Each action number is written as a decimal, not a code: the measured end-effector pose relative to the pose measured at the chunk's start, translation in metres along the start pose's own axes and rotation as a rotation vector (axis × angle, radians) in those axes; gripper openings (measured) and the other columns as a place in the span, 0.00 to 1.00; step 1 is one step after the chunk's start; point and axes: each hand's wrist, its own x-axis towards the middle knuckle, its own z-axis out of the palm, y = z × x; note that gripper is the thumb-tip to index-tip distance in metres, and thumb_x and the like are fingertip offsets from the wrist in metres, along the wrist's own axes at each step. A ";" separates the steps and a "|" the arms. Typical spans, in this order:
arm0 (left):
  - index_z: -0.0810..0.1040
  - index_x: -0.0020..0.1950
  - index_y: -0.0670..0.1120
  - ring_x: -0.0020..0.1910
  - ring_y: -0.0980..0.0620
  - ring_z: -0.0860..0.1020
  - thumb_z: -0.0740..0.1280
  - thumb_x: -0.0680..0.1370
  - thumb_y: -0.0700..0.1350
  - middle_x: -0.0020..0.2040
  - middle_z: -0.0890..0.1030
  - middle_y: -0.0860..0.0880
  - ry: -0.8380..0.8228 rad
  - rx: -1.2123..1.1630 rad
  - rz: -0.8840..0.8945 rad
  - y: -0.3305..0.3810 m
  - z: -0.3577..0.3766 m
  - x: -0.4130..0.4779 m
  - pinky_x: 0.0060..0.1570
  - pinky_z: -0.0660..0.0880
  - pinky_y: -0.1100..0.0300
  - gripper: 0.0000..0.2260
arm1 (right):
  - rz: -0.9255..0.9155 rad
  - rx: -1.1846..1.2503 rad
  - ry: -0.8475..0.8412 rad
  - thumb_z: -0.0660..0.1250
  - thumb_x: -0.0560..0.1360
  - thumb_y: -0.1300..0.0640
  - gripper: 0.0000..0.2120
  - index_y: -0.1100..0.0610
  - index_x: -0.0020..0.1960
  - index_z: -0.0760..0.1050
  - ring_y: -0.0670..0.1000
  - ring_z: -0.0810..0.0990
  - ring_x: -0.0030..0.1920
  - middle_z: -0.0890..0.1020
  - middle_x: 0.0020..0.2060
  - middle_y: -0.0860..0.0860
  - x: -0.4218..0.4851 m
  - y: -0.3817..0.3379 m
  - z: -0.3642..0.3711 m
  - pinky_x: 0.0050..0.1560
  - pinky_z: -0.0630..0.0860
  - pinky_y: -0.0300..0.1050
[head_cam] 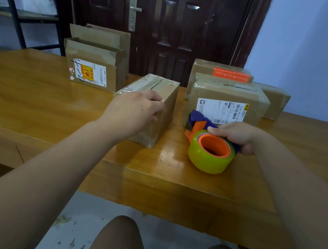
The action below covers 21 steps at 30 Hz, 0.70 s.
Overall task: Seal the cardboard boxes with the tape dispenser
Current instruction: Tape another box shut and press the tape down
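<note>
Left hand (pixel 137 109) curled over the box (pixel 167 105), right hand (pixel 238 136) gripping the dispenser (pixel 209 147): the box may skid on the glossy surface (pixel 35 85) when tape pulls.

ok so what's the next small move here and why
Probably slide the middle box aside with the left hand that grips it: shiny tape already seems to cover its top seam. The open box at back left has its flaps up, and the right hand holds the tape dispenser down on the table.
</note>
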 end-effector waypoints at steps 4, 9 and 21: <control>0.76 0.62 0.54 0.58 0.45 0.76 0.64 0.79 0.46 0.65 0.73 0.51 0.003 0.029 -0.001 0.002 0.001 0.003 0.47 0.75 0.53 0.12 | 0.003 -0.128 -0.021 0.69 0.75 0.51 0.15 0.60 0.57 0.78 0.54 0.82 0.47 0.82 0.49 0.55 -0.002 -0.008 0.001 0.38 0.78 0.44; 0.63 0.72 0.55 0.52 0.46 0.78 0.67 0.77 0.49 0.58 0.78 0.49 0.078 0.004 -0.088 0.006 0.004 -0.002 0.40 0.74 0.54 0.25 | -0.221 -0.627 0.229 0.68 0.76 0.52 0.17 0.56 0.64 0.77 0.55 0.75 0.61 0.78 0.61 0.54 -0.008 -0.026 0.015 0.61 0.72 0.48; 0.67 0.71 0.50 0.57 0.44 0.76 0.66 0.75 0.54 0.62 0.77 0.46 0.160 -0.181 -0.094 0.004 -0.011 -0.005 0.49 0.74 0.51 0.26 | -0.937 -0.459 0.352 0.57 0.80 0.65 0.17 0.56 0.65 0.76 0.48 0.72 0.66 0.79 0.62 0.51 -0.019 -0.061 0.084 0.61 0.62 0.30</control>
